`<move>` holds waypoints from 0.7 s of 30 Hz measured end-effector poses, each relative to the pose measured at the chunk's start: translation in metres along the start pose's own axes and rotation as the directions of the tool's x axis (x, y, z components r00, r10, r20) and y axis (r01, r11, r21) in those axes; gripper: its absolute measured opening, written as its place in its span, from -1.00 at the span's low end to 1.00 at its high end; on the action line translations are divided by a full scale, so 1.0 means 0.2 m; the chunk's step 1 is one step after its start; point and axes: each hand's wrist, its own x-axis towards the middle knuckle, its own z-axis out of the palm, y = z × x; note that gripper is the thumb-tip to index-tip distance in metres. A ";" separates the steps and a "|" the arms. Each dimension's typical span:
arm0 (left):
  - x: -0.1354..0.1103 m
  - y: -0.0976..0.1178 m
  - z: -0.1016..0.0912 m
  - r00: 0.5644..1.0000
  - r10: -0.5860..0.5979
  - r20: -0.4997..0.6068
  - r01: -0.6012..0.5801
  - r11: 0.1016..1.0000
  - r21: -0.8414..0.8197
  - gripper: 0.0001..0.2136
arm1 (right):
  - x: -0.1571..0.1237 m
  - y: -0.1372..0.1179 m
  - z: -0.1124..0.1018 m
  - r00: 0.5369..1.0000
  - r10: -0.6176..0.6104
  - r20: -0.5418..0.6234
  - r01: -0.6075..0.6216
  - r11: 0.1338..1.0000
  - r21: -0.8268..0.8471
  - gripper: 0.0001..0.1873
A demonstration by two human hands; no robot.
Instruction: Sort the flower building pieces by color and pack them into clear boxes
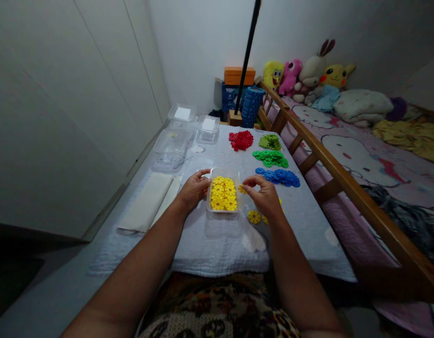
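A clear plastic container [224, 211] stands on the table in front of me, with rows of yellow flower-shaped plastic pieces [219, 191] inside. My left hand [195, 190] grips its left wall, thumb near the rim. Just off the right wall, my right hand [262, 195] pinches one yellow flower piece [242, 188] between thumb and fingertips. Several more loose yellow pieces [254, 216] lie on the cloth beneath and beside that hand, partly hidden by it.
Piles of blue [278, 177], green [271, 158], olive [270, 142] and red pieces [241, 140] lie at the right and back. More clear containers [172, 141] stand back left, near a folded cream cloth [146, 201]. A wooden bed rail [322, 159] borders the right side.
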 end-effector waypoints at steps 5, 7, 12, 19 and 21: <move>0.00 0.00 0.00 1.000 0.004 -0.009 -0.004 1.000 -0.012 -0.44 | 0.01 -0.09 0.13 0.998 -0.045 0.037 0.047 0.998 -0.043 -0.93; 0.00 0.00 0.00 1.000 0.006 -0.005 -0.006 1.000 -0.016 -0.45 | 0.02 -0.10 0.17 0.998 -0.034 0.060 0.042 0.989 -0.144 -0.91; 0.00 0.00 0.00 1.000 0.011 0.011 -0.011 1.000 -0.013 -0.43 | 0.05 -0.11 0.25 0.989 0.040 0.141 0.012 0.938 -0.347 -0.84; 0.00 0.00 0.00 1.000 -0.001 -0.005 0.001 1.000 -0.008 -0.44 | 0.03 -0.04 0.16 0.996 0.029 0.081 0.001 0.937 -0.350 -0.74; 0.00 0.00 0.00 1.000 0.000 -0.009 0.000 1.000 -0.001 -0.44 | 0.02 0.02 0.07 1.000 0.022 0.008 -0.018 0.939 -0.343 -0.75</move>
